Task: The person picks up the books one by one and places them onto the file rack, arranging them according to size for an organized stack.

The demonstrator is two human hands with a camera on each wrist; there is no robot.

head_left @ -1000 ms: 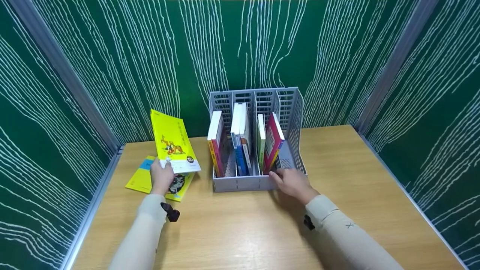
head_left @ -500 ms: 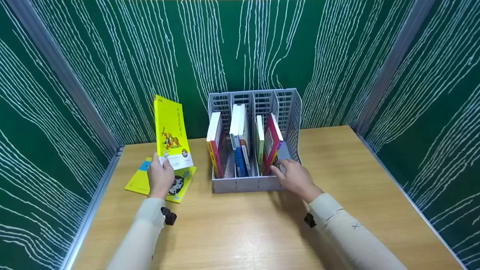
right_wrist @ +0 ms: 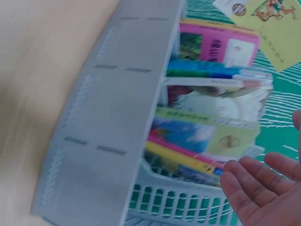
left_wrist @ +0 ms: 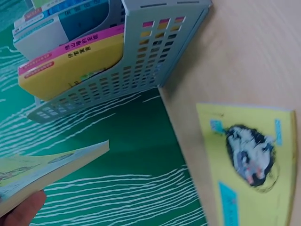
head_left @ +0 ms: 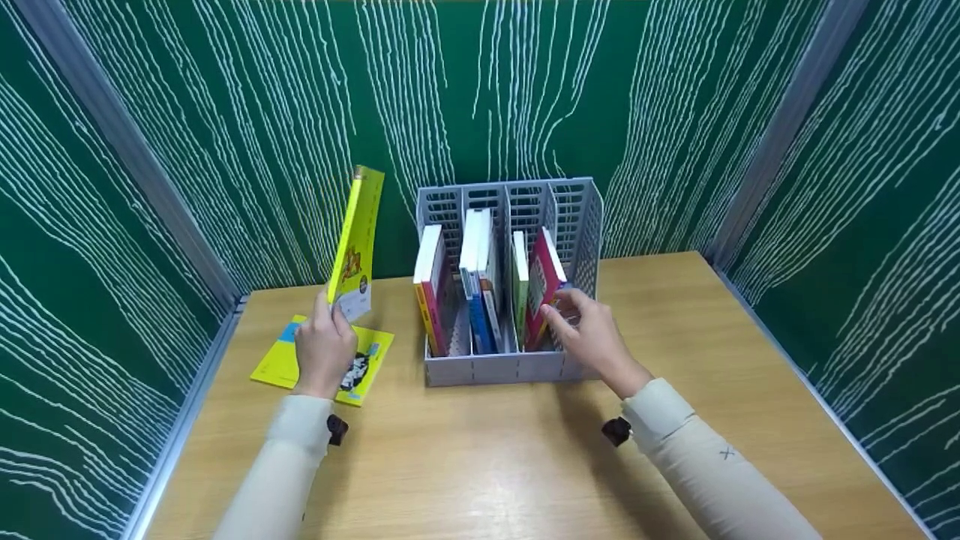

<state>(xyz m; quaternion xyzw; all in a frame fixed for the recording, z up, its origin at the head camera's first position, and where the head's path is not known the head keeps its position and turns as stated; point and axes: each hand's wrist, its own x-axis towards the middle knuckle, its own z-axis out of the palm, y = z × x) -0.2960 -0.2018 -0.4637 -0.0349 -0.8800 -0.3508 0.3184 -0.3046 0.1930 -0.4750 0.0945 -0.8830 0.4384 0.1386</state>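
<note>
My left hand [head_left: 324,349] grips a thin yellow book [head_left: 366,217] by its lower end and holds it raised, nearly edge-on, left of the grey file organizer [head_left: 495,369]. Beneath that hand, another yellow book [head_left: 274,366] with a dark picture lies flat on the table. My right hand [head_left: 600,345] is at the organizer's right side, beside a leaning red book [head_left: 556,264] in the third compartment. In the right wrist view its fingers [right_wrist: 249,181] are mostly straight, close to the books' edges; whether they touch cannot be told.
Two books [head_left: 426,262] stand in the organizer's left compartment, and several white and blue ones [head_left: 478,240] in the second. A slim green-edged book [head_left: 520,285] shares the third. Green patterned walls [head_left: 510,90] enclose the wooden table [head_left: 480,465] behind and at both sides.
My left hand has lifted the yellow book and turned it from cover-facing to nearly edge-on, toward the organizer. My right hand has risen from the organizer's front edge to beside the red book.
</note>
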